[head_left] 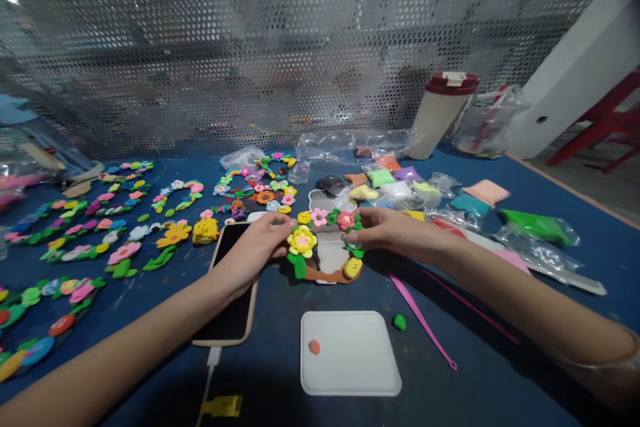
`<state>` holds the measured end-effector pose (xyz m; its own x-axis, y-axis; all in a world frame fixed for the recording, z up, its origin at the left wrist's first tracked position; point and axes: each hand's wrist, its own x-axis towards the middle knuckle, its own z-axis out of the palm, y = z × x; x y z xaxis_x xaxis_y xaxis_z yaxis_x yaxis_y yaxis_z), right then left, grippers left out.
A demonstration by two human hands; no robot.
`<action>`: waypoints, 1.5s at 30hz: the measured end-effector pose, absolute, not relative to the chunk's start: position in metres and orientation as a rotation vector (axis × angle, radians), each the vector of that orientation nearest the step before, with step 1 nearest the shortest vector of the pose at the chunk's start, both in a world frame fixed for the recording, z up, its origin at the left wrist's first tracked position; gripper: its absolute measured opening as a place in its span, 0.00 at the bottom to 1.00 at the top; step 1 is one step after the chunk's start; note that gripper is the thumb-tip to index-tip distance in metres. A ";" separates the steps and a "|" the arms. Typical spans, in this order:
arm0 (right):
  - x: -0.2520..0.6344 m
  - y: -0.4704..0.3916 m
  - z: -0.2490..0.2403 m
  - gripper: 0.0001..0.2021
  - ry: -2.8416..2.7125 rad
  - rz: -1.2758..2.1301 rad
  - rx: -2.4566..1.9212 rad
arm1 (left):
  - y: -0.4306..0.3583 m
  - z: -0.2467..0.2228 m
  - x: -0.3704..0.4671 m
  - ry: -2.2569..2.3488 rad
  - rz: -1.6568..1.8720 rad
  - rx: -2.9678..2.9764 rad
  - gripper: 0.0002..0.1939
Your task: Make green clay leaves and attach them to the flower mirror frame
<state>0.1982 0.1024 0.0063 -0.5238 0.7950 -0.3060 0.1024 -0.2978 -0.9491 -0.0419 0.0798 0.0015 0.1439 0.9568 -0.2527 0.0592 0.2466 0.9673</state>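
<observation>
Gripped on opposite sides by the left hand (267,238) and the right hand (393,232), a flower-decorated clay ring (323,275) is beyond the white rectangular board (353,360), with the smartphone (225,317) to its left.

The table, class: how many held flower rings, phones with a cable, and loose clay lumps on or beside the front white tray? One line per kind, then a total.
Held flower rings: 1
Phones: 1
Clay lumps: 2 (coral lump on the white tray, green lump beside it)
Total: 4
</observation>
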 end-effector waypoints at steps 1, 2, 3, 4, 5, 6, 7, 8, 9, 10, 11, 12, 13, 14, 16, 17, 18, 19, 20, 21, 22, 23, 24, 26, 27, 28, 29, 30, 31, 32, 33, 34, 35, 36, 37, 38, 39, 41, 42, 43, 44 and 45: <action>0.198 0.103 0.006 0.13 -1.463 1.876 -1.138 | 0.080 0.000 -0.042 1.234 0.893 1.122 0.22; 0.198 0.103 0.006 0.14 -1.465 1.877 -1.140 | 0.081 0.000 -0.043 1.232 0.891 1.126 0.22; 0.198 0.103 0.007 0.14 -1.467 1.875 -1.145 | 0.081 0.000 -0.043 1.231 0.889 1.130 0.21; 0.198 0.102 0.007 0.14 -1.469 1.870 -1.152 | 0.081 0.000 -0.043 1.228 0.887 1.135 0.21; 0.198 0.102 0.008 0.13 -1.471 1.862 -1.160 | 0.081 0.001 -0.043 1.225 0.884 1.140 0.21; 0.198 0.102 0.008 0.13 -1.474 1.851 -1.169 | 0.081 0.002 -0.043 1.220 0.879 1.145 0.20; 0.198 0.101 0.009 0.13 -1.478 1.838 -1.178 | 0.082 0.004 -0.042 1.216 0.872 1.152 0.19; 0.198 0.101 0.010 0.13 -1.485 1.824 -1.186 | 0.082 0.005 -0.042 1.214 0.865 1.159 0.19; 0.198 0.101 0.011 0.12 -1.494 1.809 -1.193 | 0.082 0.007 -0.042 1.214 0.859 1.169 0.18; 0.199 0.101 0.011 0.12 -1.506 1.797 -1.199 | 0.082 0.009 -0.043 1.218 0.854 1.183 0.17; 0.199 0.101 0.012 0.12 -1.522 1.787 -1.203 | 0.083 0.011 -0.043 1.225 0.850 1.200 0.16; 0.199 0.102 0.012 0.12 -1.539 1.777 -1.207 | 0.083 0.013 -0.043 1.234 0.847 1.222 0.14; 0.199 0.102 0.012 0.12 -1.559 1.765 -1.211 | 0.083 0.015 -0.043 1.246 0.846 1.246 0.13; 0.199 0.102 0.012 0.13 -1.579 1.750 -1.219 | 0.083 0.016 -0.043 1.257 0.845 1.274 0.12; 0.199 0.103 0.012 0.13 -1.625 1.712 -1.241 | 0.083 0.018 -0.043 1.278 0.837 1.330 0.10; 0.199 0.103 0.013 0.13 -1.650 1.691 -1.255 | 0.083 0.018 -0.043 1.287 0.827 1.356 0.09; 0.199 0.102 0.013 0.13 -1.676 1.673 -1.268 | 0.083 0.019 -0.042 1.294 0.810 1.376 0.09; 0.199 0.102 0.014 0.14 -1.703 1.658 -1.278 | 0.084 0.019 -0.042 1.298 0.788 1.390 0.09; 0.199 0.101 0.015 0.15 -1.729 1.646 -1.285 | 0.085 0.018 -0.042 1.299 0.764 1.399 0.10; 0.199 0.101 0.015 0.15 -1.754 1.636 -1.289 | 0.087 0.018 -0.041 1.298 0.741 1.403 0.11; 0.199 0.101 0.016 0.16 -1.778 1.626 -1.291 | 0.089 0.018 -0.041 1.294 0.720 1.407 0.11; 0.200 0.101 0.016 0.17 -1.803 1.616 -1.290 | 0.091 0.018 -0.041 1.289 0.701 1.413 0.12; 0.200 0.101 0.016 0.17 -1.827 1.606 -1.286 | 0.092 0.018 -0.042 1.282 0.682 1.423 0.13; 0.201 0.101 0.017 0.17 -1.880 1.592 -1.274 | 0.095 0.018 -0.042 1.264 0.638 1.455 0.16; 0.201 0.101 0.018 0.17 -1.906 1.586 -1.266 | 0.096 0.018 -0.043 1.256 0.616 1.476 0.18; 0.201 0.101 0.018 0.17 -1.931 1.580 -1.259 | 0.097 0.018 -0.043 1.249 0.597 1.500 0.19; 0.201 0.101 0.019 0.18 -1.954 1.570 -1.256 | 0.097 0.018 -0.044 1.242 0.581 1.526 0.20; 0.200 0.101 0.019 0.18 -1.976 1.555 -1.257 | 0.098 0.018 -0.044 1.237 0.569 1.554 0.20; 0.200 0.101 0.020 0.19 -1.997 1.532 -1.265 | 0.098 0.018 -0.044 1.234 0.559 1.585 0.19; 0.201 0.101 0.019 0.19 -2.017 1.500 -1.280 | 0.099 0.018 -0.045 1.233 0.548 1.619 0.18; 0.201 0.102 0.019 0.19 -2.036 1.461 -1.301 | 0.099 0.018 -0.045 1.236 0.540 1.659 0.17; 0.201 0.103 0.017 0.19 -2.055 1.416 -1.323 | 0.100 0.018 -0.046 1.244 0.536 1.704 0.15; 0.201 0.104 0.016 0.19 -2.075 1.369 -1.344 | 0.100 0.018 -0.046 1.257 0.540 1.757 0.14; 0.202 0.105 0.014 0.19 -2.098 1.324 -1.360 | 0.101 0.018 -0.046 1.272 0.550 1.816 0.12; 0.201 0.106 0.013 0.18 -2.124 1.284 -1.371 | 0.101 0.017 -0.046 1.287 0.566 1.881 0.11; 0.201 0.106 0.012 0.17 -2.152 1.248 -1.379 | 0.102 0.018 -0.046 1.300 0.589 1.948 0.10; 0.200 0.106 0.012 0.16 -2.181 1.214 -1.387 | 0.102 0.018 -0.045 1.312 0.617 2.011 0.09; 0.197 0.104 0.014 0.15 -2.234 1.136 -1.413 | 0.102 0.020 -0.045 1.332 0.677 2.118 0.10; 0.194 0.102 0.015 0.15 -2.255 1.085 -1.436 | 0.102 0.022 -0.044 1.340 0.703 2.160 0.10; 0.192 0.099 0.017 0.17 -2.270 1.022 -1.467 | 0.101 0.023 -0.044 1.347 0.721 2.195 0.11; 0.189 0.095 0.019 0.19 -2.281 0.946 -1.504 | 0.100 0.025 -0.044 1.350 0.724 2.225 0.12; 0.186 0.091 0.020 0.22 -2.288 0.862 -1.544 | 0.098 0.026 -0.044 1.346 0.712 2.253 0.12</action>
<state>0.1859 0.0906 0.0203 -0.4078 0.9055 -0.1174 0.7579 0.2639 -0.5966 -0.0444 0.0981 0.0257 0.4001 0.8916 0.2119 0.6770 -0.4434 0.5874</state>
